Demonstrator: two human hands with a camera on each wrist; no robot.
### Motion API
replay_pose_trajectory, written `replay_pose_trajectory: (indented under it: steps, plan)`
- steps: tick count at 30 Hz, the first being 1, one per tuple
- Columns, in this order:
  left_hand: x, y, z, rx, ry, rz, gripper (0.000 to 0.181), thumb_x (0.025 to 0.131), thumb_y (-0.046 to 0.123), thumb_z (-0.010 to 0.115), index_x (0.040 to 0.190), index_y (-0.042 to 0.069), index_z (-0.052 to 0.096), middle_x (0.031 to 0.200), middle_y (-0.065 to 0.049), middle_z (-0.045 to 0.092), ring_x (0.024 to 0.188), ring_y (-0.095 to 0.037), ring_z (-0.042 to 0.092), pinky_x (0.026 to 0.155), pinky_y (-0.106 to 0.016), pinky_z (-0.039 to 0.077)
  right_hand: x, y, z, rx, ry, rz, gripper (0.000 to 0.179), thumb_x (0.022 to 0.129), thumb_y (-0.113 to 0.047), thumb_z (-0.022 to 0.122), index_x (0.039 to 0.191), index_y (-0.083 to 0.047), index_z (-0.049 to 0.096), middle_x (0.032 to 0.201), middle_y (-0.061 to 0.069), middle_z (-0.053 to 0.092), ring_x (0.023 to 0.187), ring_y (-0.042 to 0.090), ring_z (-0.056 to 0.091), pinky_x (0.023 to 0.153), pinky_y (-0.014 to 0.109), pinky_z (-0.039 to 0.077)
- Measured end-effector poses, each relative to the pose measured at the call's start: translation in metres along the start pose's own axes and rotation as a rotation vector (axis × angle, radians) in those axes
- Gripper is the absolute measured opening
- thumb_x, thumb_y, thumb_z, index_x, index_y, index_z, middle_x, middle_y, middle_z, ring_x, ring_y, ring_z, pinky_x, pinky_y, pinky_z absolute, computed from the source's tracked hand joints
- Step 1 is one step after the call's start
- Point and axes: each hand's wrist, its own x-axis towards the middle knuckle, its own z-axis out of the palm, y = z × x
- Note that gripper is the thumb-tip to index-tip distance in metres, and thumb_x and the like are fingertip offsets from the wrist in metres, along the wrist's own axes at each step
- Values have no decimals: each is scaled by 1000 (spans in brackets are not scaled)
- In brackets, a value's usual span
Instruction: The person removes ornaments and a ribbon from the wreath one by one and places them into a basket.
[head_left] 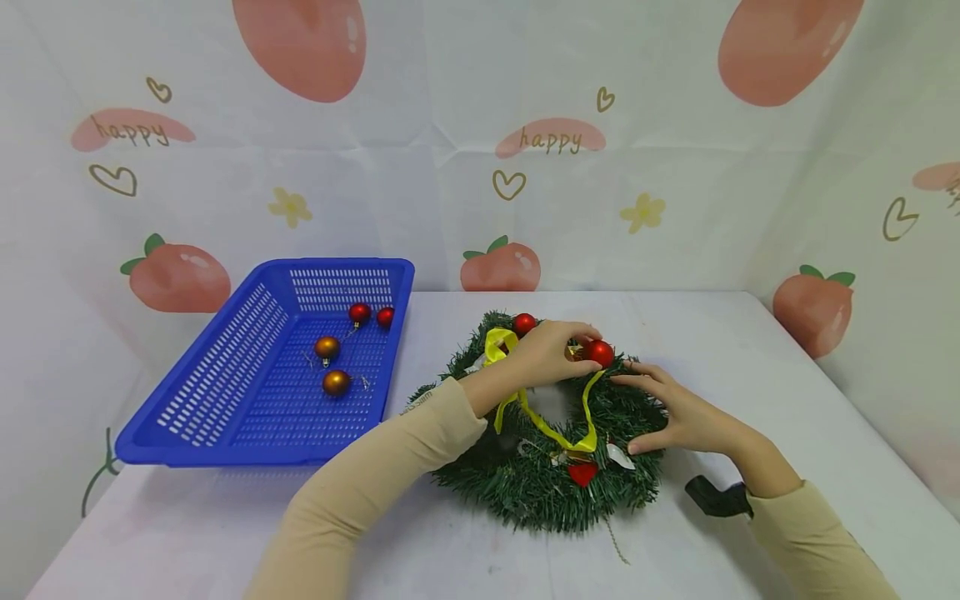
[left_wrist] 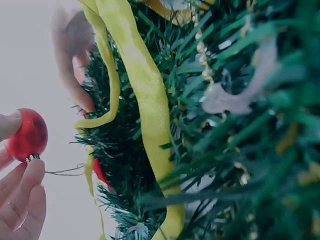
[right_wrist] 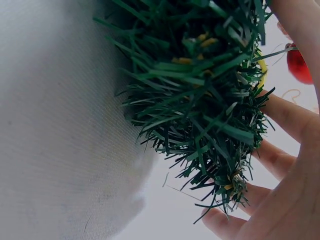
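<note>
The left hand (head_left: 551,354) pinches a shiny red ball ornament (head_left: 598,354) between thumb and fingers, above the upper right part of a green tinsel wreath (head_left: 540,500). In the left wrist view a thin thread trails from the ornament's (left_wrist: 31,134) metal cap. Spread over the wreath's right side is the right hand (head_left: 690,421), its fingers touching the needles, as the right wrist view shows beside the greenery (right_wrist: 210,100). A yellow ribbon (head_left: 551,432) loops across the wreath's middle. Another red ball (head_left: 524,323) sits at its top, and a red heart (head_left: 582,474) near the front.
Left of the wreath stands a blue plastic basket (head_left: 202,454) holding red balls (head_left: 359,313) and orange-gold balls (head_left: 336,382). The white table (head_left: 750,333) meets a printed cloth backdrop (head_left: 420,208) behind. A black strap end (head_left: 716,497) hangs at the right wrist.
</note>
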Motion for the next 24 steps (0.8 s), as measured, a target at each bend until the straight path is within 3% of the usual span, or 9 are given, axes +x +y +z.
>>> replay_pose_trajectory:
  steps: [15, 24]
  plan:
    - [-26, -5, -19, -150, 41, 9, 39, 86, 22, 67, 123, 12, 59, 109, -8, 67, 77, -15, 68, 64, -15, 51, 0, 1, -1, -6, -1, 3, 82, 70, -35, 81, 138, -12, 41, 145, 25, 25, 128, 51, 32, 89, 68, 38]
    - [-45, -11, -23, -204, 11, -23, 41, 87, 23, 65, 126, 11, 56, 118, -10, 63, 88, -19, 67, 77, -17, 51, 0, 0, 0, -8, -4, 1, 83, 70, -35, 81, 138, -11, 41, 145, 27, 24, 128, 52, 31, 89, 69, 37]
